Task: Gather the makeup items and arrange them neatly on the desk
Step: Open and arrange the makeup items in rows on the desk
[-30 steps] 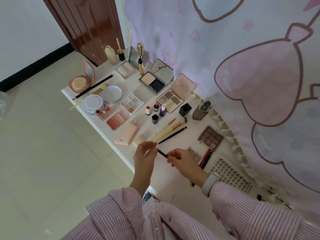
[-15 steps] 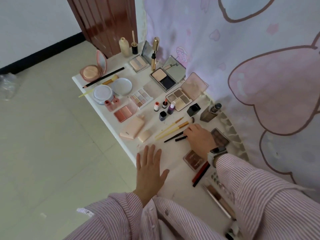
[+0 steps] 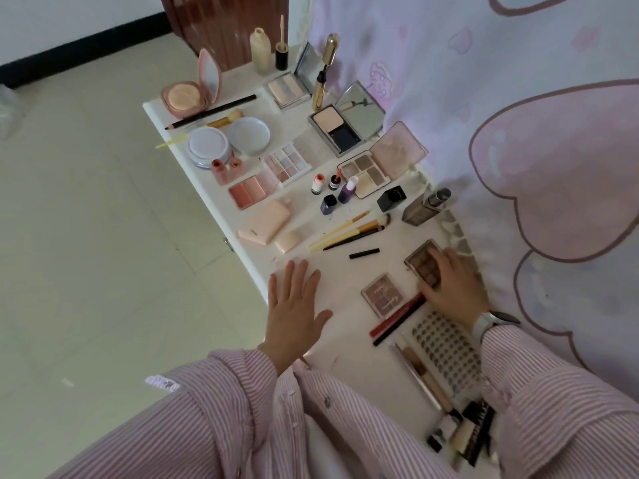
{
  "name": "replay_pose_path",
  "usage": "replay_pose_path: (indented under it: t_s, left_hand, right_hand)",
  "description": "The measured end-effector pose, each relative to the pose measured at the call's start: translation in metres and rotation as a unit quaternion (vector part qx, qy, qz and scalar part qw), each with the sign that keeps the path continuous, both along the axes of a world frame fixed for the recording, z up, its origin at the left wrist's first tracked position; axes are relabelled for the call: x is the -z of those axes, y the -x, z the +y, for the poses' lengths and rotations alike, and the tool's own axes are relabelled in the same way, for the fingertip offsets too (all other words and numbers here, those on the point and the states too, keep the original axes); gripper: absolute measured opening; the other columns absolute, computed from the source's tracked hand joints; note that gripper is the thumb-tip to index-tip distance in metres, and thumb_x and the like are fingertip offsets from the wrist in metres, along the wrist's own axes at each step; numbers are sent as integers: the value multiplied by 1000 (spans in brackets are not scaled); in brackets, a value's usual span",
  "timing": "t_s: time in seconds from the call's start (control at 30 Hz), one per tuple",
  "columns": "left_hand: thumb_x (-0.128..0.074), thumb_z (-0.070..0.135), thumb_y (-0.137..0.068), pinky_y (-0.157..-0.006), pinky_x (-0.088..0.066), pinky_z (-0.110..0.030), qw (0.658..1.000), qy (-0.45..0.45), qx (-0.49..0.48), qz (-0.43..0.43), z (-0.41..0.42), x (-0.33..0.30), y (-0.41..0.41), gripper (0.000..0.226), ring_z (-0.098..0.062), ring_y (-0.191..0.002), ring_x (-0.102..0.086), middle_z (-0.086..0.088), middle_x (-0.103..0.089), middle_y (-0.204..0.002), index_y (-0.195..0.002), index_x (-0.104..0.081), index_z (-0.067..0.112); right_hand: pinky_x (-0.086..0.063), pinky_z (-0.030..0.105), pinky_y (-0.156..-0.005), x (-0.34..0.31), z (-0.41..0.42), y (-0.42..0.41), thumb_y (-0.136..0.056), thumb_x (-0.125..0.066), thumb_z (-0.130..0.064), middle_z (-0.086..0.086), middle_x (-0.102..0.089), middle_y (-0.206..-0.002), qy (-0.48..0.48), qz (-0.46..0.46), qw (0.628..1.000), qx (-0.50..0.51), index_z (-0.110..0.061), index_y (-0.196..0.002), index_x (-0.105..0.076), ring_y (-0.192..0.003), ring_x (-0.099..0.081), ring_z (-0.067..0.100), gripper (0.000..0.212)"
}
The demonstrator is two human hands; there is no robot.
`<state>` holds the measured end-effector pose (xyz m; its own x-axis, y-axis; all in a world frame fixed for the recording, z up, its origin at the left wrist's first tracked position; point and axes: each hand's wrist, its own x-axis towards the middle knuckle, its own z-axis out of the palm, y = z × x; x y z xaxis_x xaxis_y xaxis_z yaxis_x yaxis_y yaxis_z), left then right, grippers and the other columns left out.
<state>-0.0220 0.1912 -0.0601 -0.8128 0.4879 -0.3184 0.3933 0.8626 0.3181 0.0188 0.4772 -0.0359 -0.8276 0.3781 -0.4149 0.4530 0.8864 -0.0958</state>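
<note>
Head view, right hand (image 3: 449, 288) on brown palette (image 3: 423, 266), labels unreadable

The left hand (image 3: 294, 305) lies flat with its fingers straight and spread, pointing to the far side. The right hand (image 3: 449, 285) reaches out to the right, palm down, fingers bent over. Both arms wear striped pink sleeves.
</note>
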Motion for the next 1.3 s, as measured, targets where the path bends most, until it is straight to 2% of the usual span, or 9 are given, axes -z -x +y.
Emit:
replay_pose_path:
  t_s: [0.4, 0.53, 0.63, 0.77, 0.87, 0.97, 1.03, 1.13, 1.3]
  left_hand:
    - [-45, 45, -92, -112, 13, -44, 999, 2, -35, -17, 6, -7, 0, 68, -22, -143, 12, -2, 3, -157, -147, -14, 21]
    - [-52, 23, -92, -113, -12, -32, 957, -196, -203, -71, 23, -29, -7, 47, -24, -140, -19, -9, -29, -149, -136, -40, 12]
    - [-51, 22, -93, -94, -37, -23, 868, -337, -319, -177, 38, -54, -26, 37, -18, -115, -50, -5, -51, -130, -129, -48, 13]
    - [-47, 49, -91, -88, -51, -41, 567, -493, -377, -541, 51, -81, -54, 44, -28, -103, -62, -7, -61, -115, -118, -57, 15]
    - [-39, 59, -87, -93, -46, -47, 462, -548, -352, -602, 50, -84, -69, 59, -34, -111, -54, -16, -58, -120, -111, -66, 12]
    - [-39, 55, -85, -90, -48, -45, 465, -553, -344, -600, 42, -82, -80, 62, -33, -109, -57, -19, -60, -121, -121, -59, 7]
    - [-42, 50, -87, -76, -55, -43, 501, -526, -341, -596, 29, -76, -85, 56, -34, -96, -65, -21, -66, -111, -117, -60, 7]
    - [-33, 40, -93, -69, -55, -40, 562, -462, -292, -620, 8, -76, -85, 48, -40, -91, -65, -26, -65, -109, -117, -57, 6]
    - [-42, 40, -91, -72, -54, -43, 618, -410, -266, -616, -9, -74, -83, 50, -38, -96, -64, -25, -61, -116, -126, -49, 6]
  right_hand:
    - [-35, 36, -97, -35, -37, -2, -82, -61, -37, 7, -39, -136, 118, 185, 970, 108, -18, -137, -32, -123, -38, 21, 65]
    - [-42, 23, -78, -54, -48, -23, -87, -56, -34, 2, -48, -127, 288, 223, 907, 214, -28, -132, -37, -107, -48, 12, 49]
    - [-50, 43, -90, -68, -56, -38, -89, -54, -32, 0, -54, -123, 448, 221, 826, 261, -35, -128, -38, -108, -57, 21, 42]
    - [-39, 11, -92, -85, -75, -67, -83, -64, -26, -23, -42, -122, 369, 251, 893, 53, -38, -134, -29, -115, -42, -10, 63]
    - [-27, 1, -93, -85, -93, -85, -76, -71, -20, -36, -26, -125, 310, 252, 908, -124, -49, -127, -22, -115, -30, -21, 77]
    - [-18, -2, -98, -84, -103, -96, -80, -66, -28, -38, -20, -131, 331, 252, 901, -124, -49, -130, -20, -124, -20, -22, 71]
    - [-24, 0, -98, -84, -103, -99, -86, -57, -30, -29, -35, -132, 327, 278, 899, -90, -36, -136, -31, -123, -32, -13, 56]
    - [-40, 12, -89, -82, -103, -95, -90, -55, -27, -16, -54, -120, 307, 248, 914, -91, -28, -131, -44, -109, -50, -2, 43]
    - [-44, 5, -66, -69, -119, -92, -90, -55, -20, -17, -55, -85, 373, 143, 912, -92, -31, -126, -50, -74, -55, 1, 38]
